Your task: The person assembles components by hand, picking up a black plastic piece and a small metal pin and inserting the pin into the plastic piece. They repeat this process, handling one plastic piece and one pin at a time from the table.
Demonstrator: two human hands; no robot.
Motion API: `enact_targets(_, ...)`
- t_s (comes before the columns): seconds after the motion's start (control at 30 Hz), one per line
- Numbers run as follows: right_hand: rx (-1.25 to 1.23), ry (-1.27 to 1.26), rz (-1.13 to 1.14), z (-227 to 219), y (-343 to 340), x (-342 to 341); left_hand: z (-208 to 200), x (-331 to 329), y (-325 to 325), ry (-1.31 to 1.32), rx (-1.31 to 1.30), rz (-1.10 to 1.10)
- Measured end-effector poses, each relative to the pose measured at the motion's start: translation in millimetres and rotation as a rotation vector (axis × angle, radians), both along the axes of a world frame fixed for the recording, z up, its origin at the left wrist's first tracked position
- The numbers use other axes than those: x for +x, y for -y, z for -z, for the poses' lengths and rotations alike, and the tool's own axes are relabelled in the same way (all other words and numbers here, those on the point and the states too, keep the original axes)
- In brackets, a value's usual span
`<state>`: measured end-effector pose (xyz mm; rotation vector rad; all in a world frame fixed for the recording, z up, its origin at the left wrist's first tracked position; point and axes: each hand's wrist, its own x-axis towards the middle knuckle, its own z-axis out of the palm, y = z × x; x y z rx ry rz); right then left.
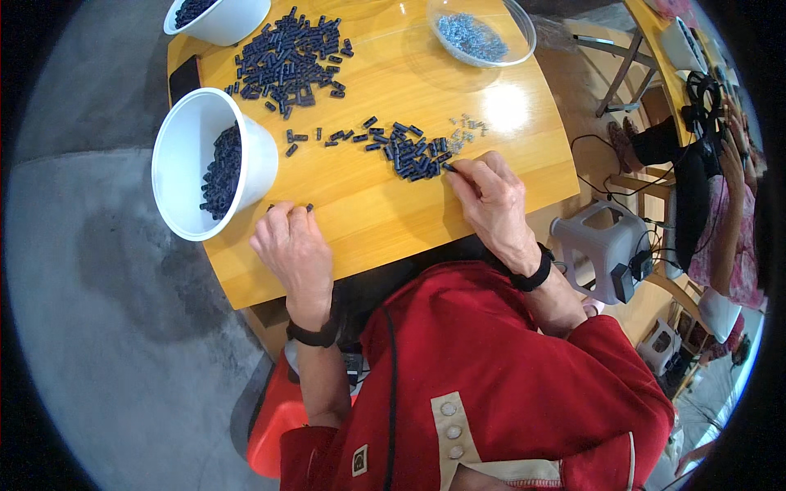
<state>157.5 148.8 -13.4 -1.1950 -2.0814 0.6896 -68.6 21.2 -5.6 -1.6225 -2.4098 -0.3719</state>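
My right hand (494,200) is closed in a pinch at the near right edge of a small pile of short black plastic pieces (415,155). A small dark piece shows at its thumb and fingertip. Tiny clear bits (468,129) lie scattered just beyond that pile. Near the table's front edge, my left hand (295,250) is closed, fingers bent down, with dark ends of small black pieces peeking out beside the fingertips. Its palm side is hidden. A white tub (259,155) holding many black pieces (221,176) stands left of that hand.
At the back of the wooden table (368,217) lies a larger heap of black pieces (295,61). A second white tub (233,20) and a clear bowl (524,29) of small bluish clear parts stand there too. A grey stool (602,245) and another person (720,188) are at right.
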Motion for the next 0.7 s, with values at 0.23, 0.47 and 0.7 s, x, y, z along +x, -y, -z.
enact_targets(0.23,-0.412,-0.313,-0.036,-2,7,6,2,-4,3,-0.02,0.033,-0.003)
enact_targets(0.47,-1.323,-1.118,-0.372,-22,21,19,-44,47,10,0.433,0.306,0.165)
enact_targets(0.7,-1.447,-1.086,-0.534,-33,33,16,-66,82,7,0.791,0.366,0.395)
